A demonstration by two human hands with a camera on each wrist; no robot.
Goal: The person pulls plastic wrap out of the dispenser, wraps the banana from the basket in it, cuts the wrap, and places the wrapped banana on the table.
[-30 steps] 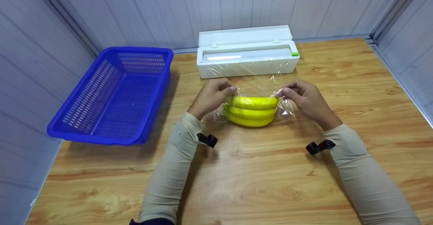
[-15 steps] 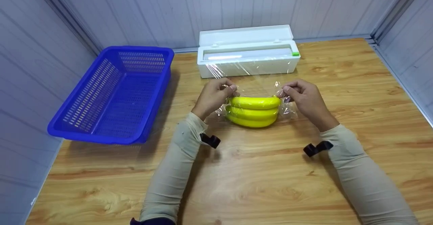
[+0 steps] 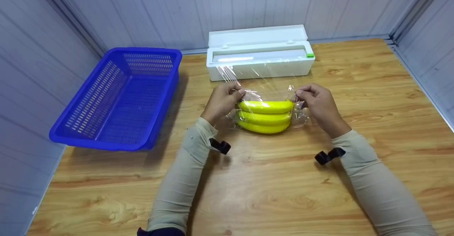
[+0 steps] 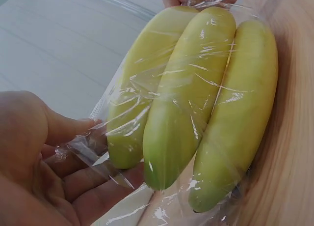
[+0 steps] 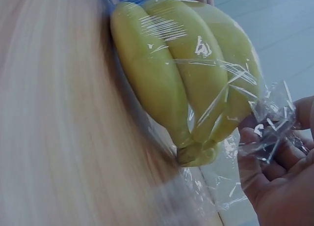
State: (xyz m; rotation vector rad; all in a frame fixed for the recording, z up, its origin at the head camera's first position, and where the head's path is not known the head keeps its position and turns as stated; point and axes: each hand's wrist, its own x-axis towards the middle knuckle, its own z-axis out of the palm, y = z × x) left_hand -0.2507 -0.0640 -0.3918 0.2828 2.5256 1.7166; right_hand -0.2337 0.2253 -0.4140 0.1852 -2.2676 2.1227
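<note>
A bunch of three yellow bananas (image 3: 265, 117) lies under clear plastic wrap (image 3: 301, 117) on the table's middle. The film runs back from the fruit to a white wrap dispenser (image 3: 260, 69). At the fruit's left end, my left hand (image 3: 221, 101) pinches the wrap between thumb and fingers. My right hand (image 3: 321, 104) pinches crumpled film at the other end. In the left wrist view the greenish tips of the bananas (image 4: 191, 108) face the left hand. The right wrist view has the joined stem (image 5: 196, 152) close to the right hand's fingers.
The dispenser's lid (image 3: 257, 36) stands raised at the back, and a small green piece (image 3: 309, 55) sits at its right corner. A blue slotted basket (image 3: 156, 122) stands on the left. Pale panel walls (image 3: 170, 12) bound the wooden table (image 3: 276, 190) behind and at the sides.
Over the last second the right forearm has shifted slightly left, and the film's bright creases have moved. Both hands keep their pinch on the wrap beside the bananas.
</note>
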